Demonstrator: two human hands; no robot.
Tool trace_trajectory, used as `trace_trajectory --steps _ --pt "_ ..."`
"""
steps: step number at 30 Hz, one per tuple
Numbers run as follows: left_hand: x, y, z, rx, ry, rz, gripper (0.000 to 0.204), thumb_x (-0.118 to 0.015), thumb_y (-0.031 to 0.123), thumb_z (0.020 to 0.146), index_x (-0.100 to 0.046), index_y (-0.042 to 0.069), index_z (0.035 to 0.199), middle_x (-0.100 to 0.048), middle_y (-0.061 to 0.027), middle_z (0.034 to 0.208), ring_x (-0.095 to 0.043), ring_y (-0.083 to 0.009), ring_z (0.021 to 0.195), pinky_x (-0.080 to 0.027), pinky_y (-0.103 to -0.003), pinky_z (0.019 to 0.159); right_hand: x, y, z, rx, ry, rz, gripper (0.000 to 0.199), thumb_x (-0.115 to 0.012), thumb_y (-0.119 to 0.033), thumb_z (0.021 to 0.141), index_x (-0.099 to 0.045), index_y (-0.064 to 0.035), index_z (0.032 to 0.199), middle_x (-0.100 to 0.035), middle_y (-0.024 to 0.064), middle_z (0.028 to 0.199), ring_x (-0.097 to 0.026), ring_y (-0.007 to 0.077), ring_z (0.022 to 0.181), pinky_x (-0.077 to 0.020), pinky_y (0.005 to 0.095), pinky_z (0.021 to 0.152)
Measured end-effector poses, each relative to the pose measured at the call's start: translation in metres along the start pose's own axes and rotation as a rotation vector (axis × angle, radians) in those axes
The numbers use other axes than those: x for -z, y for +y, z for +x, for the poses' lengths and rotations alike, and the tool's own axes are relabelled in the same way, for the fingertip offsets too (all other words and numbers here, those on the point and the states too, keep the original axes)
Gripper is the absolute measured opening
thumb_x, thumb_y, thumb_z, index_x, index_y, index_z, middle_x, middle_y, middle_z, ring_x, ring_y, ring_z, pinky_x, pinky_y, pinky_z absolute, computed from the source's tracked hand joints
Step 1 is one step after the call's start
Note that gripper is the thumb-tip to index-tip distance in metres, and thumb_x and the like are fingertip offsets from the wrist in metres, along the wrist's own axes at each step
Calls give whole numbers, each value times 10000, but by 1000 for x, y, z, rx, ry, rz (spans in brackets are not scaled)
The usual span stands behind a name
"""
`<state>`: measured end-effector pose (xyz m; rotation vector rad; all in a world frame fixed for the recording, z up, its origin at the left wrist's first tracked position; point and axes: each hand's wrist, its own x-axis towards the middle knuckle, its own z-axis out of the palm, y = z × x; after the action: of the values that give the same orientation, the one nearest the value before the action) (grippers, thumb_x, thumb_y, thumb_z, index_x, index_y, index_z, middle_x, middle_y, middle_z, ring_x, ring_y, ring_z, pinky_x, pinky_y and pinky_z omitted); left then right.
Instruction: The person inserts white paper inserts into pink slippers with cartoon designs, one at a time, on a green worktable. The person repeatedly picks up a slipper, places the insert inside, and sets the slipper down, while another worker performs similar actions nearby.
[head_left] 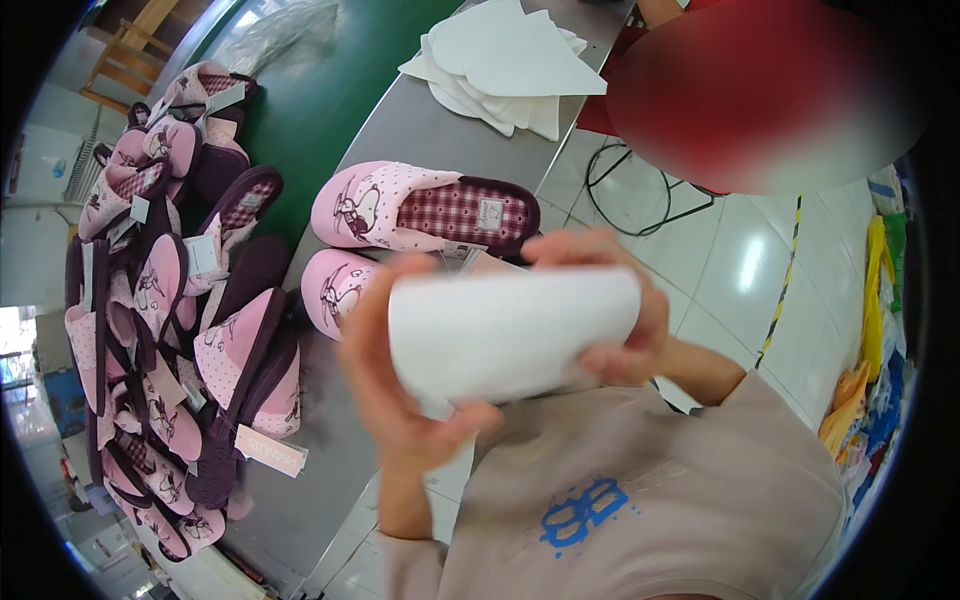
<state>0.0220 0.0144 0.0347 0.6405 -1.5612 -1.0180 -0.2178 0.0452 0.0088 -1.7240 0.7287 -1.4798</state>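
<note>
Between both my hands is a white card insert (515, 325), bent into a curve, its face toward me. My left hand (400, 410) grips its left end, thumb below and fingers behind. My right hand (635, 325) grips the other end; both hands are slightly blurred. Just beyond lies a pair of pink slippers on the grey table edge. The far slipper (425, 208) shows a plaid insole and a cartoon print. The near slipper (335, 290) is mostly hidden behind my hands and the card.
Many tagged pink slippers (165, 350) are heaped at the left. A stack of white card pieces (505, 65) lies at the far table end. Clear plastic (285, 35) rests on the green surface (325, 90). A person in red (740, 80) is at the upper right, beside a black wire stand (640, 195).
</note>
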Motion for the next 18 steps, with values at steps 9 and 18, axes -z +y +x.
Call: trace_trajectory --steps 9,18 --pt "92 -83 106 176 -657 944 1078 -942 332 698 -412 131 1615 -456 -156 1607 -367 -383 1527 -281 -566 1241 38 41 57 -36 -200 -790 393 -809 -96 808 -678 1 1165 -634 100 1249 -669 299 1080 -576 379 877" --pt "83 -97 120 216 -647 870 1058 -1001 306 584 -520 170 1517 -557 -74 1484 -460 -341 1436 -359 -533 1142 -18 92 87 117 -160 -911 283 -820 -269 865 -773 5 921 -597 123 1333 -601 323 1201 -519 455 966"
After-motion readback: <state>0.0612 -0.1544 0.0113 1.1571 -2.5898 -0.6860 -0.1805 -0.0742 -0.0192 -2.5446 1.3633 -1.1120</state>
